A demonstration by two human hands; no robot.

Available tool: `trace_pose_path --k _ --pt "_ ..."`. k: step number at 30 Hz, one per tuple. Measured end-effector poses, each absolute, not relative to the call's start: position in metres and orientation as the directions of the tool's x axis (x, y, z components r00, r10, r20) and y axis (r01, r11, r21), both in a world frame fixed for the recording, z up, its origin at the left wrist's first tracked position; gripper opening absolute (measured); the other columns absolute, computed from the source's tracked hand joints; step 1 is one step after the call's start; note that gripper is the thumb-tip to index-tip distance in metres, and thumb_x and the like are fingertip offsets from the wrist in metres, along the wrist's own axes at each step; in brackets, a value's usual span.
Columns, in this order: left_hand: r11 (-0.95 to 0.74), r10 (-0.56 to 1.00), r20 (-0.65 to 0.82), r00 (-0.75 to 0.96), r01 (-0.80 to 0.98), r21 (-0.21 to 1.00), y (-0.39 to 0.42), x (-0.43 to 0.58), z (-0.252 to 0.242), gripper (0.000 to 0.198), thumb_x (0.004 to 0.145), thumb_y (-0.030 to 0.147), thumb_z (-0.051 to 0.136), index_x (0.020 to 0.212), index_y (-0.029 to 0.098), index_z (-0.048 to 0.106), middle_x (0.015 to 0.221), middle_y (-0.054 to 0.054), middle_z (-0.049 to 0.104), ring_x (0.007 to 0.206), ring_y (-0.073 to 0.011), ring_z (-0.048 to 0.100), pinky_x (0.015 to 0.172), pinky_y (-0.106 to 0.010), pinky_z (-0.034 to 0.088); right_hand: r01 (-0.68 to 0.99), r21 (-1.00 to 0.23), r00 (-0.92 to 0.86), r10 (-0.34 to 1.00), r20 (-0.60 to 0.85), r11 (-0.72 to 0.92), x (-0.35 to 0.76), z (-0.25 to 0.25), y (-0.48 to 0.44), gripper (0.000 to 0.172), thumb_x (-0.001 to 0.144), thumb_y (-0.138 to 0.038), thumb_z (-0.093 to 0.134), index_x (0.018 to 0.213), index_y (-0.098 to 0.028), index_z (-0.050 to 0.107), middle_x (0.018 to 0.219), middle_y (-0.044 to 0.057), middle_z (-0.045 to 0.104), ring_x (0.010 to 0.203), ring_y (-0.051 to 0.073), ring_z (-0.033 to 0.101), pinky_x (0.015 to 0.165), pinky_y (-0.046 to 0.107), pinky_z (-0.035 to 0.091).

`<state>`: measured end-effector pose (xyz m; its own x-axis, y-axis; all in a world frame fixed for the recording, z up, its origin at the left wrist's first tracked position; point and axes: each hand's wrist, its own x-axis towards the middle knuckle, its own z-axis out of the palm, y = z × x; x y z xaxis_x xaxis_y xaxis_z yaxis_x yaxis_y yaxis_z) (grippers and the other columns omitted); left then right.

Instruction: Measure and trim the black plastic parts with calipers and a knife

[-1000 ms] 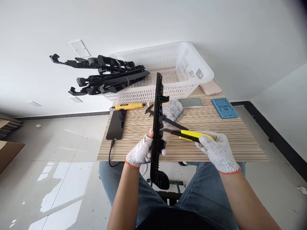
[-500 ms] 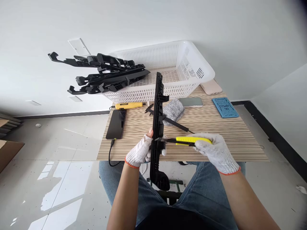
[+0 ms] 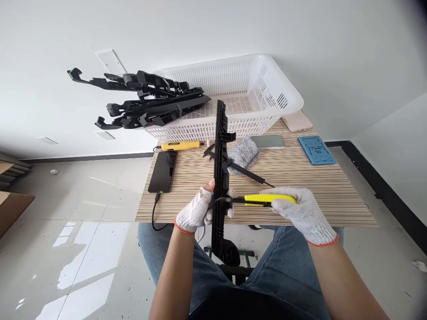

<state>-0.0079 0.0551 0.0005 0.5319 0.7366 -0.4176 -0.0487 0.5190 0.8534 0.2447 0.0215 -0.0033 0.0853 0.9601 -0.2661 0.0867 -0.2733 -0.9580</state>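
Observation:
A long black plastic trim piece (image 3: pixel 220 164) stands nearly upright over the table's front edge. My left hand (image 3: pixel 196 211), in a white knitted glove with a bare thumb tip, is wrapped round its middle; some fingers are hidden behind it. My right hand (image 3: pixel 303 213), gloved too, is closed on a yellow utility knife (image 3: pixel 267 199). The knife points left, and its blade lies against the trim piece just beside my left fingers. Behind the piece, black calipers (image 3: pixel 247 172) rest across a folded grey cloth (image 3: pixel 243 154).
A white plastic basket (image 3: pixel 287 102) holds several black trim pieces (image 3: pixel 156 102) jutting out leftward. On the striped table (image 3: pixel 320 191) lie a black phone (image 3: pixel 163 172) with a cable, a yellow pen-like tool (image 3: pixel 180 146), a blue flat case (image 3: pixel 316 150) and a grey-green phone (image 3: pixel 268 141).
The knife blade has shifted slightly down along the trim piece. The lower end of the piece has swung a little right. Both hands keep their grip.

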Motion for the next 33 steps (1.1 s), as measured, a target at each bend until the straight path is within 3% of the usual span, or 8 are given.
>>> trace_pose_path --k 4,8,12,15,19,23,27,33 --pt "0.535 0.718 -0.423 0.553 -0.049 0.844 0.055 -0.008 0.001 0.089 0.078 0.099 0.046 0.099 0.015 0.068 0.064 -0.003 0.069 0.030 -0.0021 0.024 0.027 -0.019 0.015 -0.019 -0.939 0.229 0.913 -0.338 -0.343 0.246 -0.001 0.022 0.047 0.048 -0.058 0.094 0.075 -0.021 0.083 0.050 0.002 0.059 0.045 0.013 0.046 0.040 0.027 0.038" --pt "0.527 0.723 -0.431 0.540 -0.028 0.850 0.055 -0.008 0.001 0.092 0.080 0.099 0.041 0.105 0.014 0.068 0.064 -0.002 0.069 0.031 -0.0029 0.025 0.027 -0.019 0.016 0.012 -0.929 0.107 0.924 -0.367 -0.370 0.245 0.000 0.023 0.044 0.048 -0.054 0.095 0.074 -0.020 0.084 0.049 0.002 0.058 0.044 0.012 0.043 0.039 0.026 0.035" --pt "0.506 0.730 -0.412 0.545 -0.025 0.862 0.054 -0.009 0.000 0.094 0.080 0.099 0.041 0.108 0.014 0.069 0.067 -0.003 0.071 0.033 -0.0026 0.025 0.029 -0.020 0.016 -0.002 -0.953 0.247 0.924 -0.293 -0.302 0.243 0.000 0.022 0.042 0.051 -0.057 0.093 0.072 -0.022 0.082 0.051 0.002 0.059 0.045 0.014 0.046 0.039 0.028 0.036" --pt "0.506 0.739 -0.415 0.531 -0.030 0.862 0.054 -0.009 -0.001 0.092 0.081 0.098 0.042 0.106 0.014 0.069 0.066 -0.002 0.070 0.032 -0.0031 0.024 0.029 -0.020 0.017 0.024 -0.940 0.112 0.935 -0.335 -0.340 0.243 -0.001 0.021 0.041 0.049 -0.052 0.096 0.073 -0.022 0.083 0.052 0.001 0.059 0.042 0.010 0.039 0.038 0.027 0.033" --pt "0.491 0.736 -0.388 0.554 -0.042 0.870 0.054 -0.009 -0.001 0.089 0.081 0.098 0.042 0.102 0.016 0.068 0.069 -0.003 0.071 0.033 -0.0028 0.026 0.029 -0.020 0.017 -0.026 -0.956 0.267 0.920 -0.287 -0.291 0.243 -0.001 0.020 0.044 0.050 -0.059 0.094 0.073 -0.023 0.081 0.051 0.001 0.060 0.045 0.014 0.048 0.039 0.027 0.037" --pt "0.499 0.741 -0.415 0.528 -0.019 0.866 0.054 -0.008 -0.003 0.092 0.079 0.100 0.041 0.104 0.015 0.069 0.067 -0.003 0.070 0.032 -0.0028 0.025 0.027 -0.020 0.018 -0.004 -0.942 0.146 0.931 -0.333 -0.336 0.242 -0.001 0.021 0.044 0.049 -0.056 0.096 0.071 -0.021 0.081 0.053 0.002 0.062 0.045 0.013 0.048 0.040 0.027 0.038" --pt "0.477 0.733 -0.366 0.573 -0.051 0.877 0.054 -0.010 -0.006 0.095 0.081 0.099 0.039 0.109 0.014 0.070 0.075 -0.005 0.073 0.033 -0.0027 0.028 0.028 -0.020 0.020 -0.127 -0.949 0.345 0.884 -0.316 -0.289 0.241 -0.009 0.022 0.047 0.048 -0.055 0.097 0.076 -0.021 0.081 0.051 0.001 0.061 0.045 0.015 0.054 0.036 0.024 0.038" --pt "0.501 0.703 -0.382 0.600 -0.036 0.865 0.053 -0.014 -0.008 0.064 0.086 0.073 0.064 0.111 0.014 0.071 0.082 -0.005 0.077 0.036 -0.0024 0.032 0.031 -0.020 0.020 -0.259 -0.946 0.455 0.840 -0.296 -0.193 0.243 -0.020 0.024 0.043 0.049 -0.055 0.095 0.070 -0.023 0.076 0.053 0.001 0.063 0.045 0.015 0.060 0.034 0.021 0.039"
